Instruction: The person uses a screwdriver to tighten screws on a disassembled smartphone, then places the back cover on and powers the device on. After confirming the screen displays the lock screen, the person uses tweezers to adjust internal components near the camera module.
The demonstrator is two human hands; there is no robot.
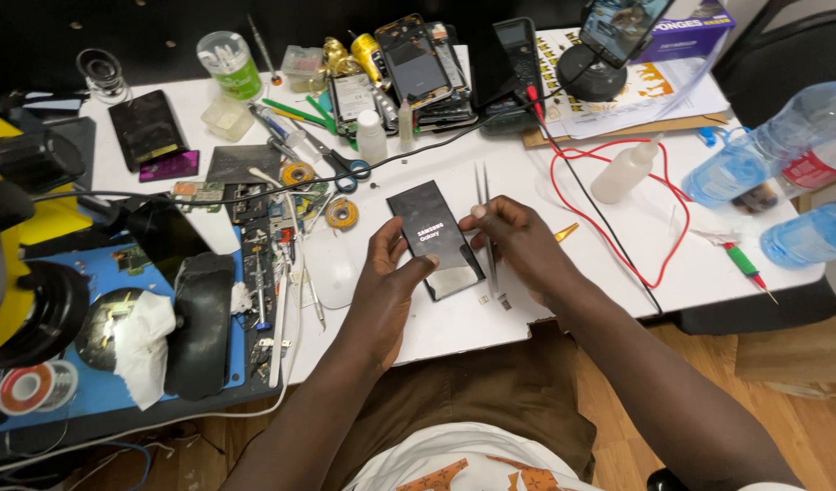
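Observation:
A black smartphone [430,232] lies back-up on the white table [454,318], tilted toward the upper left. My left hand [388,273] grips its left edge, thumb pressed on the lower back. My right hand [518,241] touches the phone's right edge with its fingertips and holds metal tweezers [484,195] whose points stick up past the fingers. A tiny part lies on the table just below the phone.
A stack of phones [418,68], a multimeter [513,64] with red lead [609,218], a squeeze bottle [625,173], water bottles [782,145], scissors [341,164], tape rolls, a white mouse [329,265], a blue mat [213,355] with tools and a microscope [18,236] at left.

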